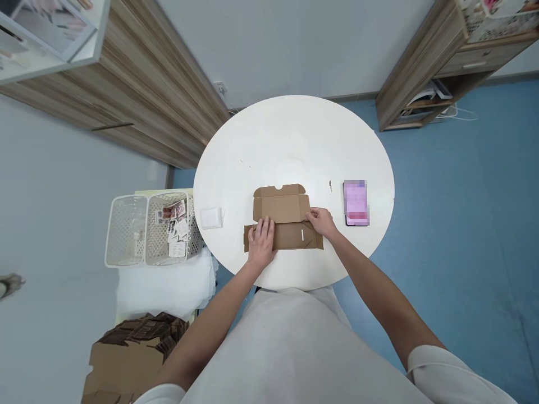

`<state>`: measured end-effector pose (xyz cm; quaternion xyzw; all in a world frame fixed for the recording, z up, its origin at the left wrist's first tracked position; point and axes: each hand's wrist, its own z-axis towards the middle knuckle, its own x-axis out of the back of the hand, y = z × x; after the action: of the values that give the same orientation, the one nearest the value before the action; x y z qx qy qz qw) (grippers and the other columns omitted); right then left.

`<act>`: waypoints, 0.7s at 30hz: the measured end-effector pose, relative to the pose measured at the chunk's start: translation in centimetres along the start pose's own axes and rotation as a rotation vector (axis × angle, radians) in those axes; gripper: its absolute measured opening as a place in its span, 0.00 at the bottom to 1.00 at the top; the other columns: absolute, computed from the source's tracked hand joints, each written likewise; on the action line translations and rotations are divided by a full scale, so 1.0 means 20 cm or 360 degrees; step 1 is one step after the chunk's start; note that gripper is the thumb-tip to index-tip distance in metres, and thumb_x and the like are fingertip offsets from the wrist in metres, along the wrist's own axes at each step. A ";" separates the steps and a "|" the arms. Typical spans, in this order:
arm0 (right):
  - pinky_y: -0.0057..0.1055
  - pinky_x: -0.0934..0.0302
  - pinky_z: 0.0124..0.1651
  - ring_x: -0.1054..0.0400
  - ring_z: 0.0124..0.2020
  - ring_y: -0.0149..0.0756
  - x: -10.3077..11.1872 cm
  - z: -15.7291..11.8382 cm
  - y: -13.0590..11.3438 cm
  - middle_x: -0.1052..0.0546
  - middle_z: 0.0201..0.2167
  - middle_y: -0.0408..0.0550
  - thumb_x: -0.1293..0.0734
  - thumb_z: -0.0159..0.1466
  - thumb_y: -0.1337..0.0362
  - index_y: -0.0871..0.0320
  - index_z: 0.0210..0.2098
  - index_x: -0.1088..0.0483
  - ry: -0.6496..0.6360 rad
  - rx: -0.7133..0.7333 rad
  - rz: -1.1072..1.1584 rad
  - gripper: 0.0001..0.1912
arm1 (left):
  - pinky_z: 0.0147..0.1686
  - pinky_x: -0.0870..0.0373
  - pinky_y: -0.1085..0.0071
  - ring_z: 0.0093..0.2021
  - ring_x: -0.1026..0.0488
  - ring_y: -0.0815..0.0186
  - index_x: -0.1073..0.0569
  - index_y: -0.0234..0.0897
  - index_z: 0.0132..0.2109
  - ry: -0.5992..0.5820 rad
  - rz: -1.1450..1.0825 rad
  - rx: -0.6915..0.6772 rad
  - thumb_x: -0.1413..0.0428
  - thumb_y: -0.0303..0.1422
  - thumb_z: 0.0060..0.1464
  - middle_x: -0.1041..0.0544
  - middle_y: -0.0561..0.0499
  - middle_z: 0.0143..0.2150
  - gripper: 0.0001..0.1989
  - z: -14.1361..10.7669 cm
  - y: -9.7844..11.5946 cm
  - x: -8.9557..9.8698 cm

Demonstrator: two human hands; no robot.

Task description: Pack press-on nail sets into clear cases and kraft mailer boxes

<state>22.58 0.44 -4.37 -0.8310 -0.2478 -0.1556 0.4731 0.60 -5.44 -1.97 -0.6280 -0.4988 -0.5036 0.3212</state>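
Garment: pale grey top (295, 353), plain matte front, soft folds toward the lower edge. Left sleeve (163, 395) short, same pale tone, only its end in view. Right sleeve (450, 375) short and loose, crossed by a thin, lighter line near the opening; seam or cord, cannot tell. Left hand (261, 245) and right hand (322, 221) both bare, as are the forearms

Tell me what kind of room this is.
Probably a small packing room or office: flat cardboard boxes stacked low, a partly folded carton on the round table, and baskets beside it.
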 end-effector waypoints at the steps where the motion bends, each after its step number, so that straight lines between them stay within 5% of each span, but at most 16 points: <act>1: 0.29 0.46 0.38 0.34 0.29 0.32 0.00 0.00 0.01 0.26 0.23 0.41 0.43 0.57 0.57 0.55 0.29 0.30 -0.0025 0.0017 0.0011 0.13 | 0.57 0.61 0.50 0.64 0.63 0.51 0.59 0.33 0.63 -0.0022 0.0020 -0.0007 0.44 0.32 0.41 0.57 0.41 0.65 0.45 0.01 0.00 0.00; 7: 0.32 0.45 0.41 0.33 0.32 0.33 -0.02 -0.04 0.04 0.24 0.29 0.42 0.46 0.59 0.56 0.54 0.37 0.31 -0.0066 0.0116 -0.0002 0.16 | 0.57 0.59 0.52 0.64 0.65 0.53 0.58 0.34 0.63 -0.0145 0.0137 0.0018 0.44 0.34 0.41 0.54 0.44 0.64 0.45 0.02 0.01 -0.01; 10: 0.40 0.49 0.47 0.36 0.44 0.41 -0.03 -0.08 0.03 0.28 0.42 0.49 0.45 0.59 0.54 0.55 0.50 0.38 0.0221 0.0245 -0.0249 0.22 | 0.57 0.58 0.52 0.64 0.63 0.53 0.57 0.34 0.63 -0.0152 0.0144 0.0028 0.45 0.33 0.42 0.54 0.45 0.64 0.44 0.02 0.01 -0.01; 13: 0.47 0.58 0.54 0.51 0.58 0.50 -0.05 -0.15 0.01 0.42 0.57 0.58 0.42 0.56 0.50 0.59 0.59 0.52 0.0406 0.0572 -0.0648 0.35 | 0.57 0.58 0.52 0.64 0.62 0.53 0.56 0.35 0.63 -0.0141 0.0123 0.0027 0.45 0.33 0.42 0.53 0.45 0.64 0.42 0.02 0.01 -0.01; 17: 0.51 0.68 0.57 0.68 0.63 0.52 -0.12 -0.24 0.02 0.55 0.63 0.57 0.38 0.51 0.46 0.60 0.61 0.60 0.0067 0.1031 -0.1089 0.46 | 0.57 0.59 0.52 0.63 0.61 0.52 0.56 0.36 0.63 -0.0124 0.0088 0.0013 0.46 0.33 0.42 0.53 0.44 0.64 0.42 0.01 0.00 -0.02; 21: 0.52 0.70 0.59 0.72 0.63 0.50 -0.23 -0.28 0.04 0.57 0.63 0.55 0.34 0.48 0.50 0.61 0.62 0.65 -0.0024 0.0998 -0.1264 0.52 | 0.57 0.60 0.51 0.63 0.60 0.52 0.57 0.36 0.63 -0.0095 0.0046 -0.0022 0.45 0.31 0.41 0.53 0.45 0.64 0.43 -0.01 -0.02 -0.03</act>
<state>19.16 -6.01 -4.32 -0.4916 -0.5830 -0.2356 0.6024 0.16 -5.58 -2.54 -0.6521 -0.4956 -0.4833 0.3092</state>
